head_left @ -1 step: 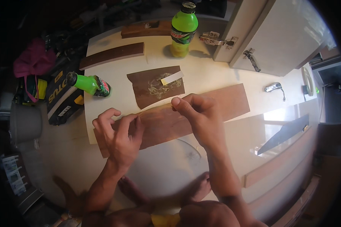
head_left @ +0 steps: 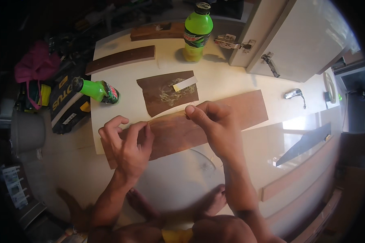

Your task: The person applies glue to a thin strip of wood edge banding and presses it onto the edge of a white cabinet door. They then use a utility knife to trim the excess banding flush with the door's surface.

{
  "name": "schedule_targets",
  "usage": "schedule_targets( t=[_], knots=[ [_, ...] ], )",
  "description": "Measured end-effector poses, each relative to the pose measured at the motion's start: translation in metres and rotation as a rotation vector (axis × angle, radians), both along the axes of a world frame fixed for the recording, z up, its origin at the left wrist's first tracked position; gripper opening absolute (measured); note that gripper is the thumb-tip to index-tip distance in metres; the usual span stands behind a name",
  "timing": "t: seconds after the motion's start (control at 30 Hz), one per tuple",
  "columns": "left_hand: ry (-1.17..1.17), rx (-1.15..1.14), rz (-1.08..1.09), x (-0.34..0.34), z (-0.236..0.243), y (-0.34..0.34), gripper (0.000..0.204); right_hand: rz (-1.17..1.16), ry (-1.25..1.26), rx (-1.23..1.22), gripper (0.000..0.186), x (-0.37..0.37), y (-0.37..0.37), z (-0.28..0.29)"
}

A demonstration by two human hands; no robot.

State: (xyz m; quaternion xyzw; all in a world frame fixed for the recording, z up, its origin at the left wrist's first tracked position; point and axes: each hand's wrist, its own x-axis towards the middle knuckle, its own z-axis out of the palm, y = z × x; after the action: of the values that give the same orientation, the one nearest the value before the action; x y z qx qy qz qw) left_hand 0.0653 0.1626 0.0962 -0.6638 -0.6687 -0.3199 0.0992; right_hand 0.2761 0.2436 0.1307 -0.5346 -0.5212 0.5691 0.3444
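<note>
A: How is the left hand (head_left: 127, 141) set?

B: Its back faces up, with the forefinger arched over so that its tip and the thumb's are pressed together. The other fingers bend loosely, fanned a little away to the left. I can't tell whether anything fine sits in that pinch.

A: And the right hand (head_left: 219, 127)?

B: The thumb lies along the top, pointing left and slightly away from the body, pressed against the curled forefinger. The remaining fingers are tucked mostly out of sight. Whatever may be between those tips is too small to make out.

A: Where do the forearms come from?

B: The left rises from the lower left, the right from the lower right, and they lean inward. The two hands are apart, roughly level, with the right one a bit farther forward.

A: What is under them?

B: A long reddish-brown board (head_left: 176, 139), slanting along the near edge of the counter (head_left: 227, 83). Both pinches are by its far edge, the left one nearer the board's left end.

A: Anything just beyond?

B: A dark brown sheet (head_left: 152, 93) bearing pale fibres (head_left: 170, 97) and a whitish strip (head_left: 186, 83).
</note>
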Motion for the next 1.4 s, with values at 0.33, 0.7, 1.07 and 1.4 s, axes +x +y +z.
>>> schedule_targets(
  t=[0.33,0.7,1.07,1.4],
  knots=[
    [-0.065,-0.071,0.076,-0.012,-0.005,0.007,0.036,0.103,-0.275,0.104,0.029,0.016,0.012,-0.009],
    [-0.267,-0.115,0.093,-0.023,-0.004,0.014,0.039,0.047,-0.410,0.373,0.015,0.009,0.036,-0.057],
    [-0.287,-0.292,0.013,-0.018,-0.027,0.028,0.035,0.073,-0.511,0.490,0.009,0.000,0.028,-0.077],
    [-0.329,-0.232,-0.110,-0.012,-0.039,0.053,0.038,-0.093,-0.358,0.460,0.018,0.018,0.040,-0.084]
  ],
)
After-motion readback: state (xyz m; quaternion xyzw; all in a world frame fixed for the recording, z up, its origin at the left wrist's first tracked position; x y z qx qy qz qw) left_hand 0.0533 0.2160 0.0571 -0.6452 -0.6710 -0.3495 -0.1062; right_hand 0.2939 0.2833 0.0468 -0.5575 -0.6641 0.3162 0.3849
